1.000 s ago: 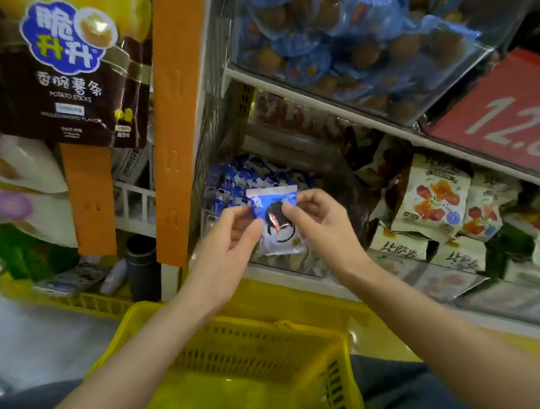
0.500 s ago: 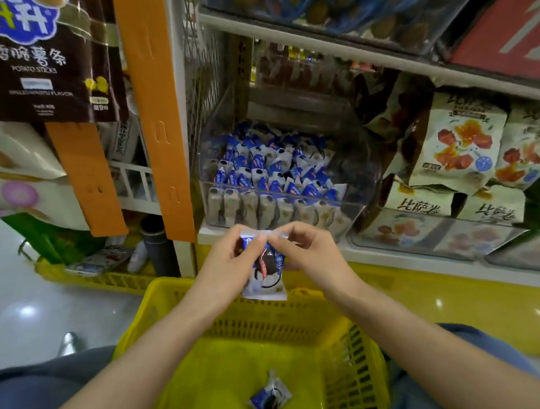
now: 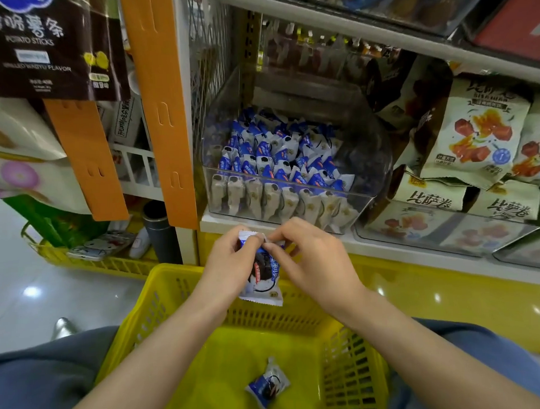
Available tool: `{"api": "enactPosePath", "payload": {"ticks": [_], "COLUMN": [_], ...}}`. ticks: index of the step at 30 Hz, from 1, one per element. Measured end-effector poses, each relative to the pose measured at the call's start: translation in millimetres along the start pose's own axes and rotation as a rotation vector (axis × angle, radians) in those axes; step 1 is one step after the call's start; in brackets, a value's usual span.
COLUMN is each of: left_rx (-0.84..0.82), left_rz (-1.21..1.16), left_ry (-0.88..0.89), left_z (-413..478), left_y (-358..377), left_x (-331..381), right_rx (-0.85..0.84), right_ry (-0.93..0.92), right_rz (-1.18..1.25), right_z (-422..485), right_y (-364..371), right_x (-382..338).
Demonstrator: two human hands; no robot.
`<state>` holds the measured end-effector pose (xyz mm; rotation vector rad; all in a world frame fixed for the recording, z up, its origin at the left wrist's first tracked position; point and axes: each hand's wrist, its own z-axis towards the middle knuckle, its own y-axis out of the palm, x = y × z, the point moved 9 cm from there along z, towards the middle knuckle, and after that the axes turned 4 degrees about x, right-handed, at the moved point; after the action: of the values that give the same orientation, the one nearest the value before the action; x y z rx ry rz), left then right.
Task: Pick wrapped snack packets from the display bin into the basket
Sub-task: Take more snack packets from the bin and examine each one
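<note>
One cookie packet (image 3: 267, 385) is deposited in yellow basket (image 3: 162, 300); second packet (image 3: 262, 276) is pinched above it by left hand (image 3: 231, 262) and right hand (image 3: 309, 264); many are left in display bin (image 3: 372, 158).

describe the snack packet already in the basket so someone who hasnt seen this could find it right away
Find the yellow basket at the bottom of the view. On its floor, toward the right wall, lies a small blue and white packet. Unlike the matching packet pinched by the left hand and right hand above the far rim, this one lies alone, untouched.
</note>
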<state>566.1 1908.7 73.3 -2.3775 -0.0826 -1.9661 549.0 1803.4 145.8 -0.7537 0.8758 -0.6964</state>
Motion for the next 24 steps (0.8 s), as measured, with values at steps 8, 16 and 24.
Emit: {"api": "enactPosePath", "payload": {"ticks": [8,16,24], "left_rx": [-0.129,0.104,0.069], "left_rz": [-0.015,-0.031,0.289], "left_ry": [-0.085,0.171,0.41], "left_z": [-10,-7,-14], "left_y": [4,-22,-16], "left_x": [-2,28,41], "right_rx": [0.167,-0.25,-0.265], "right_ry": [0.51,0.76,0.392], "right_rz": [0.581,0.833,0.417], "right_z": [0,-23,-16], "right_y": [-4,34,25], "right_x": [47,49,29]}}
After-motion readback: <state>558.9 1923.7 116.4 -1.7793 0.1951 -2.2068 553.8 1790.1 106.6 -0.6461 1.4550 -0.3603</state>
